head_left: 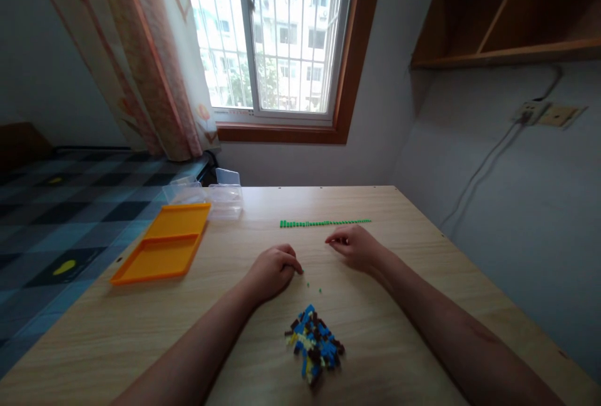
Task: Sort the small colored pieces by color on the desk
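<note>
My left hand (277, 268) rests low over the wooden table, fingers curled, with its thumb and index tips at a tiny green brick (303, 272). Two more loose green bricks (320, 290) lie just in front of that hand. Beyond it runs a long, thin row of small green bricks (310, 224), bigger at its left end. Below the right part of this row, my right hand (354, 246) has its fingers pinched together; whatever is between them is too small or hidden. Closer to me sits a heap of blue, brown and yellow bricks (317, 343).
An orange two-part tray (162, 259) lies at the left of the table (225, 343). Clear plastic boxes (225, 201) stand behind it near the far edge. A bed with a checked cover (94, 206) adjoins on the left; a wall with a socket (533, 112) is on the right.
</note>
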Available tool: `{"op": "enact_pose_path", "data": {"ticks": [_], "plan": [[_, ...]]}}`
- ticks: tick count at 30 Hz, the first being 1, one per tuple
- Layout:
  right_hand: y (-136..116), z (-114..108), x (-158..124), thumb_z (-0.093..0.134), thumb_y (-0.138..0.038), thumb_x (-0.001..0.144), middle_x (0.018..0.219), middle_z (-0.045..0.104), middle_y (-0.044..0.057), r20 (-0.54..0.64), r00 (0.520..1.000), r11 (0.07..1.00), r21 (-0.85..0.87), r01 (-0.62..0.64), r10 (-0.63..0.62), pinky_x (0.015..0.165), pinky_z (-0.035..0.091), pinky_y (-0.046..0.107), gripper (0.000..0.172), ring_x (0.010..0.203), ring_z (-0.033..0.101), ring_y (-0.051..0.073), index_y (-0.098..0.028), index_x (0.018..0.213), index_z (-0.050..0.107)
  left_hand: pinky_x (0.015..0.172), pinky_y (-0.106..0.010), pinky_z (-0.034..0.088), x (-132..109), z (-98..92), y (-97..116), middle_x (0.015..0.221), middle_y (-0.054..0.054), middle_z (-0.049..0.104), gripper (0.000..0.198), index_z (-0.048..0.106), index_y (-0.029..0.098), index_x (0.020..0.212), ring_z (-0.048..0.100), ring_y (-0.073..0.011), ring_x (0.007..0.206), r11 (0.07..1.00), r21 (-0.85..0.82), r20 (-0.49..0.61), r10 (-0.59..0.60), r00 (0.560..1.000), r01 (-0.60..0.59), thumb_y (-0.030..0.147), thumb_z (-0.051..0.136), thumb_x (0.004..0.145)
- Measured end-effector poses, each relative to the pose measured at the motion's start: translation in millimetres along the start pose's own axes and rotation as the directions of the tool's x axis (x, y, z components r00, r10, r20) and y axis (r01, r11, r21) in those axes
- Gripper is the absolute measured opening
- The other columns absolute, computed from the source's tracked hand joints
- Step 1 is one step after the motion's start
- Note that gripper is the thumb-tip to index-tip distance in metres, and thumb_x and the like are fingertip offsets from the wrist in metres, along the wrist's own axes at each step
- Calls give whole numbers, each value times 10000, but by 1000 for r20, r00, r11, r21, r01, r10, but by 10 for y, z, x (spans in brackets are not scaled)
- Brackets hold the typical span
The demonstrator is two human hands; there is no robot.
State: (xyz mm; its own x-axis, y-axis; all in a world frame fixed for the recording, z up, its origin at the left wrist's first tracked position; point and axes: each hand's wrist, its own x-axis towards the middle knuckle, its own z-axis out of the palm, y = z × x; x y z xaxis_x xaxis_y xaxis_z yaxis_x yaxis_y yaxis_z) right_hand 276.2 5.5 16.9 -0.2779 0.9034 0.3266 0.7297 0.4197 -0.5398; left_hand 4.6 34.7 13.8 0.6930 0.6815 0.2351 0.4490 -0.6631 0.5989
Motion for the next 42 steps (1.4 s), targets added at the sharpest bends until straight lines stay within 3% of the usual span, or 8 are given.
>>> {"op": "enact_pose_path", "data": {"ticks": [6,18,21,23,26,29,33,42], "plan": [[-457,341,-23,683,-200,801,789,723,9,91,993,997,-20,74,-72,647,438,224,173,676,628,126,-243,925,797,796,-274,486,9,-3,-8,818,-27,678,319,784,215,714,630,-148,785,998,-58,-65,-5,998,1,48,513,738],[-484,450,-18,650,-181,827,748,721,-9,60,990,983,-121,137,-130,637,408,228,173,655,620,127,-272,871,791,770,-282,482,25,-21,-9,796,-30,675,300,749,189,724,622,-159,771,997,-64,-106,-40,994,33,31,494,715],[-275,184,62,634,-206,853,760,725,1,-38,994,987,-122,100,-105,632,410,224,162,645,611,121,-257,858,787,776,-283,484,24,-30,-23,798,-30,678,301,743,191,725,623,-166,787,999,-43,-99,-35,994,31,35,487,704],[14,-113,98,621,-256,875,762,730,21,-165,986,987,-161,-6,-21,633,420,233,168,657,619,135,-239,878,789,779,-284,487,23,-36,-29,802,-33,682,299,736,188,719,625,-168,792,999,-46,-95,-33,995,29,37,479,699],[579,-568,12,601,-339,889,883,762,51,-344,927,932,-265,-246,147,718,459,265,219,780,661,178,-237,919,792,776,-278,484,24,-42,-35,801,-31,683,293,726,187,708,626,-165,787,998,-55,-93,-31,995,26,40,473,696],[1072,-812,-216,574,-377,885,952,768,60,-438,844,821,-325,-470,310,729,472,289,273,851,675,213,-237,945,800,759,-270,475,35,-45,-42,790,-26,677,291,719,188,699,622,-158,766,998,-61,-90,-31,995,26,38,470,693],[1368,-772,-405,586,-372,858,933,769,53,-406,839,800,-327,-503,362,704,473,292,262,842,680,218,-241,906,807,741,-267,466,52,-47,-55,775,-25,671,293,717,185,700,619,-156,752,997,-69,-86,-32,996,27,37,465,691],[1412,-621,-286,599,-399,861,968,770,10,-336,861,822,-302,-483,382,707,470,270,239,878,681,196,-283,912,802,753,-273,468,61,-59,-52,783,-27,677,283,711,186,706,625,-164,766,996,-82,-80,-45,996,39,56,459,697]]}}
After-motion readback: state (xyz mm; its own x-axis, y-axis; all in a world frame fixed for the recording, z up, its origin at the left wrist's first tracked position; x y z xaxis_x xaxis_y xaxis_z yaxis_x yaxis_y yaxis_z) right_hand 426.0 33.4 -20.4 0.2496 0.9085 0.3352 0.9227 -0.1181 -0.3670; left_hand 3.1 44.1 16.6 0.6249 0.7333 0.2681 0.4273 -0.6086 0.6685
